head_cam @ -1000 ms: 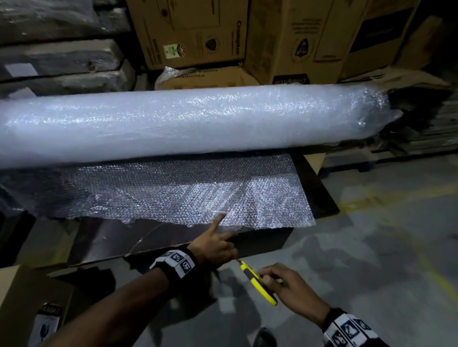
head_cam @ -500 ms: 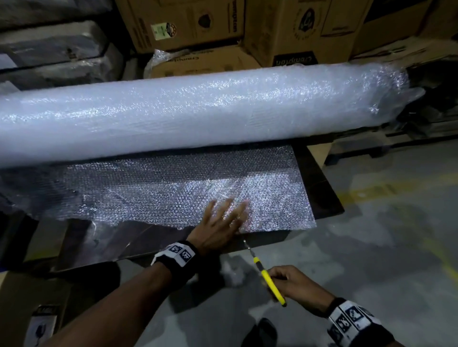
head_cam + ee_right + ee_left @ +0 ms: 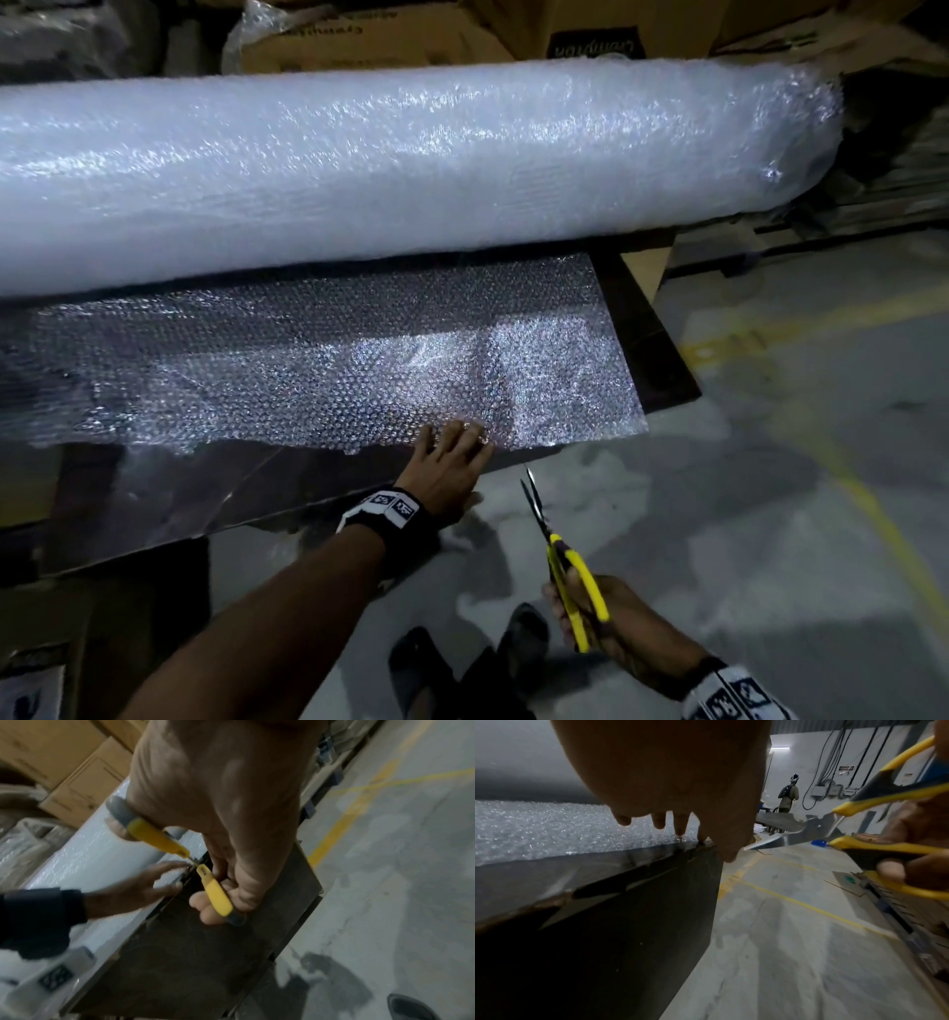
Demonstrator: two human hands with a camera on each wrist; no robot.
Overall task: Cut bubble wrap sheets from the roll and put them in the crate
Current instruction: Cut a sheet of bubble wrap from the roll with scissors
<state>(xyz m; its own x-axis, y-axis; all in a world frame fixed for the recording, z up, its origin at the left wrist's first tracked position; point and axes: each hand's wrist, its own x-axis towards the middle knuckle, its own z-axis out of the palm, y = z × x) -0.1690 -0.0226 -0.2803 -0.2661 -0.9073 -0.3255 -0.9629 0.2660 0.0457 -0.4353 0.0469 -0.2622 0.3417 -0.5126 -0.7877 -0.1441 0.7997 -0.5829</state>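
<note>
Bubble wrap roll (image 3: 411, 169) lies lengthwise across the back of a dark tabletop (image 3: 662, 354), with an unrolled sheet (image 3: 328, 365) spread flat toward the person, its near edge ragged and just short of the tabletop's front edge. Left hand (image 3: 447, 470) is flat on the sheet's near edge, right of centre — fingers (image 3: 680, 825) straight and spread, tips pressing the wrap, nothing gripped. Right hand (image 3: 611, 622) holds yellow-handled scissors (image 3: 560, 555) off the front of the tabletop, above the floor (image 3: 770, 514); fingers curled through the handle loops, blades slightly parted and pointing up toward the sheet edge just right of the left hand. Blade tips sit near the sheet but apart from it — no contact with the wrap in the head view. In the right wrist view the scissors are blurred and the blades mostly hidden behind the handles. Cardboard boxes (image 3: 369, 41) are stacked behind the roll. Yellow lines (image 3: 873, 514) are marked on the concrete floor. Left wrist view shows another person (image 3: 788, 795) standing far off by a wall. Crate not seen in any view.
</note>
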